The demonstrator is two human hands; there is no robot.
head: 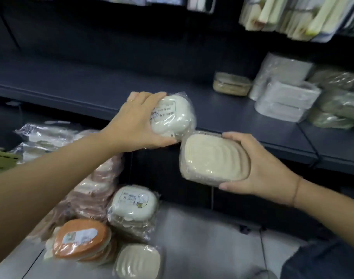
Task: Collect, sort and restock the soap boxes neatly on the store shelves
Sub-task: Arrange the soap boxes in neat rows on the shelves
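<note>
Both hands (135,121) (266,168) grip soap boxes (173,115) (212,158) at the shelf's (91,83) bare front edge.

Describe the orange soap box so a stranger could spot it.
Find the floor below the dark shelf, where wrapped boxes lie heaped. The orange box sits at the heap's near left edge. Its lid is orange with a pale label; neighbours are white, cream or pinkish.
</note>
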